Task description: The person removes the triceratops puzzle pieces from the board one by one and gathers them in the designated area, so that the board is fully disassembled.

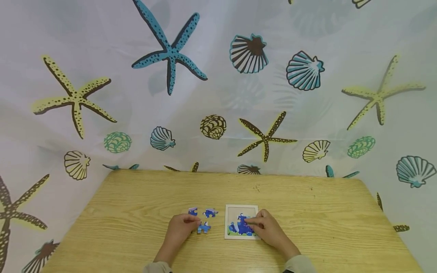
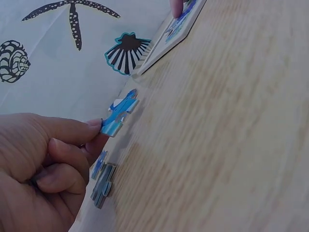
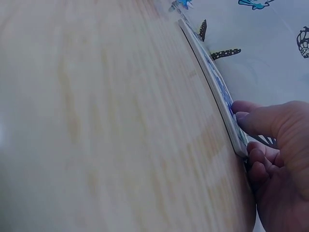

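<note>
On the counter [image 1: 136,216], the puzzle [image 1: 243,228] seems mid-fitting. Left hand [image 1: 181,228] pinches a piece [image 2: 117,115]; right hand [image 1: 269,228], grip unclear. Next likely needs alignment.

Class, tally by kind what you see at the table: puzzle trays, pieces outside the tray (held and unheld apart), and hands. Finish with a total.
Puzzle tray: 1
Unheld pieces outside the tray: 2
Piece pinched by the left hand: 1
Hands, left and right: 2
Total: 6
</note>
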Demonstrator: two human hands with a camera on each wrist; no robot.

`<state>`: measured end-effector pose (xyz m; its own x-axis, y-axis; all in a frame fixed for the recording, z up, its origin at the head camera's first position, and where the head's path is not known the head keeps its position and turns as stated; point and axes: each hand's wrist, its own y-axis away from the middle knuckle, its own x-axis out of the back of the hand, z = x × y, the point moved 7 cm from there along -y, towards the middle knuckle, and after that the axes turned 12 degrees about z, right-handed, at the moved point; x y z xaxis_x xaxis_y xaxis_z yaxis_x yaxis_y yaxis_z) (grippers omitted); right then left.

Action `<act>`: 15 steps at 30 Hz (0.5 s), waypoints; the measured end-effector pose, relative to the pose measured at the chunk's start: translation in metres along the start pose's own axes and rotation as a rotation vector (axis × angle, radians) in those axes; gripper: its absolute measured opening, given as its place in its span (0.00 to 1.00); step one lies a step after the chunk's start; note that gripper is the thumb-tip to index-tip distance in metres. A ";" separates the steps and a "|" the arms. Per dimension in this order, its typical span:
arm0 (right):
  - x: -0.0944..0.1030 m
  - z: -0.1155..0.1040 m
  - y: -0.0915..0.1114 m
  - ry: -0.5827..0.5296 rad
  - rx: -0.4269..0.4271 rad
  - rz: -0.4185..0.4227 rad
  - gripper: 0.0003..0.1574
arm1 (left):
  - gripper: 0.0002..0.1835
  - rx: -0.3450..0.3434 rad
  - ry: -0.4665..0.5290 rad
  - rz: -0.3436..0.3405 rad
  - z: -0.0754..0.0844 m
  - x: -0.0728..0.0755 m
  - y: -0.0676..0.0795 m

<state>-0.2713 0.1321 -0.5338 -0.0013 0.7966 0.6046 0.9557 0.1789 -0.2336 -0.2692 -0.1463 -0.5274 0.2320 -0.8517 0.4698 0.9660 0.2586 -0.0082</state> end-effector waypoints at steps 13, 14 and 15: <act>0.000 0.000 0.000 0.005 -0.006 -0.009 0.15 | 0.02 -0.081 -0.083 0.031 0.009 -0.002 0.001; 0.001 0.000 0.000 0.006 -0.002 -0.006 0.15 | 0.02 -0.079 -0.078 0.034 0.010 -0.002 0.001; 0.001 0.000 0.000 0.007 0.006 -0.003 0.15 | 0.02 -0.075 -0.074 0.038 0.010 -0.001 0.001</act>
<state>-0.2715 0.1325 -0.5330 -0.0021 0.7917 0.6109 0.9541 0.1846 -0.2360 -0.2700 -0.1403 -0.5193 0.2621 -0.8052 0.5319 0.9632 0.2526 -0.0923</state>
